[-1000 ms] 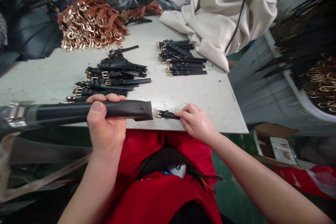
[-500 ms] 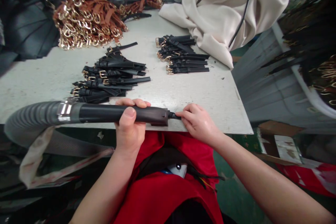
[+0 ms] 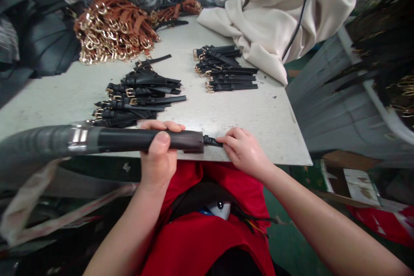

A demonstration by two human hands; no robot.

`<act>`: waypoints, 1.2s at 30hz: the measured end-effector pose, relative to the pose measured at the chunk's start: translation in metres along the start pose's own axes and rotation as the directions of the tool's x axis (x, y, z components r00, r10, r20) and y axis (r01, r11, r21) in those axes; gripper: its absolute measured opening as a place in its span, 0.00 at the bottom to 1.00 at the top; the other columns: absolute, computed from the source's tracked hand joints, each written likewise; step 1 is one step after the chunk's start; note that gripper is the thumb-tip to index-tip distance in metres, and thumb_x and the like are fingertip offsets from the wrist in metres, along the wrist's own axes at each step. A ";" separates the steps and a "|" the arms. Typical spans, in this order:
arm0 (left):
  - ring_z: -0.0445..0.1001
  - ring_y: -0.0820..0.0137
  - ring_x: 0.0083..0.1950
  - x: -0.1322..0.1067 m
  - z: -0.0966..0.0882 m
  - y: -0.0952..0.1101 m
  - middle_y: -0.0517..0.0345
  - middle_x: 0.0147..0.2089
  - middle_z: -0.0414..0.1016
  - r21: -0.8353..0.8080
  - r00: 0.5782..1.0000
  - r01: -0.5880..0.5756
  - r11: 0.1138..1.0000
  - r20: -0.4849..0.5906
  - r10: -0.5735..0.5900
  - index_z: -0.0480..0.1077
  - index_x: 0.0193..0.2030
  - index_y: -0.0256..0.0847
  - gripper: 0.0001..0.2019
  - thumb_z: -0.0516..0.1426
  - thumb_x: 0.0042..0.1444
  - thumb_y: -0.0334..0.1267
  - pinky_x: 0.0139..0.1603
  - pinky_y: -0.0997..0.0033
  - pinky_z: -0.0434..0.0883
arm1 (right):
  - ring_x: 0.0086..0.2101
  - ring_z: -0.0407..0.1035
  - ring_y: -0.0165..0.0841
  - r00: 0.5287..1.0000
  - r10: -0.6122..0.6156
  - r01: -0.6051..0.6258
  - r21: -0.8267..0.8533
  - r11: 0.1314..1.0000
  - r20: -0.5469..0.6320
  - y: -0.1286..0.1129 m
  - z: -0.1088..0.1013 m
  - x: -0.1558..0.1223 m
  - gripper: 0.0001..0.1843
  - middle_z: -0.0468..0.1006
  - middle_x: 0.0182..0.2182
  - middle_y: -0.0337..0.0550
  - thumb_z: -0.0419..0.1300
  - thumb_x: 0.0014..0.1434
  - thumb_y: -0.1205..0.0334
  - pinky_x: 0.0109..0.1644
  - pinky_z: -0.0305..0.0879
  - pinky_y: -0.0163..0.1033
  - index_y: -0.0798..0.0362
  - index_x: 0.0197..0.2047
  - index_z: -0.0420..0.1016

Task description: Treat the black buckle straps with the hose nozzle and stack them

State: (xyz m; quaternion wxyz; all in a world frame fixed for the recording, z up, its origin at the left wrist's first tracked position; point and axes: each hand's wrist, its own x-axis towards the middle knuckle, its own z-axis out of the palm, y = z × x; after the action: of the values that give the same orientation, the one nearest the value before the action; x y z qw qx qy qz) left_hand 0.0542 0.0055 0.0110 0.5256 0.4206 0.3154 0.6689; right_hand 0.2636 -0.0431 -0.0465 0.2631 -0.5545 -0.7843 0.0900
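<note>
My left hand [image 3: 158, 155] is wrapped round a long black vacuum nozzle [image 3: 142, 139] that runs back to a grey ribbed hose [image 3: 32, 146] on the left. The nozzle's mouth covers one end of a short black strap [image 3: 211, 141] lying at the table's near edge. My right hand [image 3: 242, 152] presses fingertips down on the strap's other end, fingers bent and close together.
On the grey table [image 3: 233, 116] lie a pile of black buckled straps [image 3: 136, 95], a neater row of black straps [image 3: 226, 69], and a heap of brown straps with gold buckles [image 3: 110, 30]. Cream cloth [image 3: 278, 13] is bunched at the back right. A tub of straps [image 3: 394, 90] stands right.
The nozzle slid right along the table edge and over the strap's buckle end, which showed a second ago. My right hand stayed on the strap.
</note>
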 end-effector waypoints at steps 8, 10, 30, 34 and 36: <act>0.76 0.71 0.34 -0.003 0.003 -0.009 0.64 0.28 0.75 -0.048 0.997 0.066 0.997 0.039 -0.064 0.71 0.31 0.44 0.09 0.66 0.45 0.40 0.44 0.69 0.75 | 0.38 0.67 0.40 1.000 0.001 0.000 -0.014 1.000 0.020 -0.001 0.000 0.001 0.15 0.73 0.37 0.51 0.51 0.63 0.69 0.42 0.67 0.46 0.55 0.46 0.78; 0.75 0.71 0.34 -0.004 0.006 -0.010 0.65 0.28 0.74 -0.071 0.998 0.057 0.996 0.025 -0.056 0.71 0.31 0.45 0.08 0.65 0.45 0.40 0.44 0.69 0.75 | 0.38 0.67 0.39 1.000 -0.001 0.001 -0.017 1.000 0.025 0.000 0.001 0.002 0.15 0.73 0.37 0.51 0.50 0.64 0.68 0.42 0.67 0.45 0.55 0.46 0.78; 0.74 0.71 0.35 0.007 -0.011 0.009 0.65 0.28 0.75 -0.114 0.985 0.106 0.988 -0.126 -0.120 0.72 0.29 0.46 0.09 0.67 0.42 0.41 0.45 0.69 0.75 | 0.38 0.67 0.39 1.000 0.008 -0.008 -0.023 1.000 0.008 -0.001 0.001 0.000 0.15 0.73 0.37 0.50 0.50 0.64 0.68 0.42 0.67 0.46 0.54 0.47 0.77; 0.75 0.70 0.34 -0.005 -0.001 -0.001 0.64 0.27 0.75 -0.077 0.994 0.104 0.992 -0.024 -0.106 0.72 0.31 0.46 0.09 0.66 0.43 0.40 0.42 0.68 0.76 | 0.38 0.67 0.39 1.000 0.019 -0.019 -0.004 1.000 0.015 0.001 0.000 -0.001 0.15 0.72 0.37 0.50 0.50 0.64 0.67 0.42 0.67 0.46 0.54 0.46 0.77; 0.76 0.70 0.34 -0.007 0.003 -0.007 0.64 0.28 0.75 -0.075 0.995 0.096 0.993 0.014 -0.095 0.71 0.32 0.45 0.08 0.65 0.45 0.39 0.43 0.67 0.76 | 0.38 0.67 0.39 1.000 0.020 -0.020 -0.003 1.000 0.015 0.001 0.000 0.000 0.16 0.72 0.37 0.50 0.49 0.65 0.67 0.42 0.67 0.46 0.53 0.46 0.77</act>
State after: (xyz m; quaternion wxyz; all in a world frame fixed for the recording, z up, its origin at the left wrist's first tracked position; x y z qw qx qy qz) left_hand 0.0608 0.0003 0.0046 0.5743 0.3880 0.3070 0.6523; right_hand 0.2651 -0.0430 -0.0469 0.2557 -0.5620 -0.7808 0.0958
